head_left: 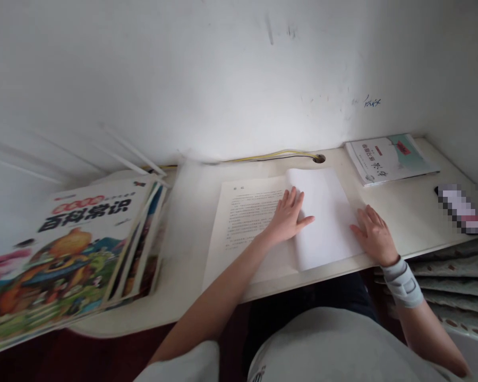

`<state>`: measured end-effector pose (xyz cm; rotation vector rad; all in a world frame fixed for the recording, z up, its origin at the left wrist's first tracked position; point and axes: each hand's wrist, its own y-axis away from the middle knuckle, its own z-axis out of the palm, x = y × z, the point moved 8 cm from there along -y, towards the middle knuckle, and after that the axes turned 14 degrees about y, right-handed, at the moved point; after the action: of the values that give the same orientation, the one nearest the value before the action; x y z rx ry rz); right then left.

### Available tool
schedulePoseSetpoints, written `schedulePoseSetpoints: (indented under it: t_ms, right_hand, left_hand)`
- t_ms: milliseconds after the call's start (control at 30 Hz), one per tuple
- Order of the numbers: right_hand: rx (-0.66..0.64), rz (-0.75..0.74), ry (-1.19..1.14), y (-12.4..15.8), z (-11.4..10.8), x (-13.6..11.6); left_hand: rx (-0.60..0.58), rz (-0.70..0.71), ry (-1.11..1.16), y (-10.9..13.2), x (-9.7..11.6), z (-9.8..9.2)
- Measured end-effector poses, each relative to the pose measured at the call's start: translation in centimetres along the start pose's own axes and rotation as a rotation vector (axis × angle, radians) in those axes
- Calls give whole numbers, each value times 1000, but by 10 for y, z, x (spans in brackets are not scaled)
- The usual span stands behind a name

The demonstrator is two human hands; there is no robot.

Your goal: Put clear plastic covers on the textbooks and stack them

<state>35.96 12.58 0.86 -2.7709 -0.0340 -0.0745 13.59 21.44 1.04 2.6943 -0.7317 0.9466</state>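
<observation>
We saw the open book (258, 223) lying on the white desk (406, 212), its near edge close to the desk's front rim. The left hand (289, 215) lay flat and open across the gutter, fingers spread, gripping nothing. The right hand (372, 236), also open, rested palm-down on the outer edge of the blank right-hand page (322, 212). We judged that this page, slightly bowed, could spring back if either palm lifted. A forward push might slide the book off the rim. The stack of picture books (75, 249) to the left overhung the desk, and we thought a stray elbow could tip it.
</observation>
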Motion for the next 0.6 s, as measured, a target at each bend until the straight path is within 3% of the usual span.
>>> schedulePoseSetpoints:
  t_ms: [233,467,600]
  right_hand:
    - [-87,-117,-62,-27,24,19]
    - [-92,-122,-60,-24,22,18]
    - [-87,-122,-72,-25,23,19]
  left_hand:
    - [4,-52,-59,-5,-1,11]
    - [-24,-89,-196,-14,2,15]
    - [31,-109,-234,-19,4,15]
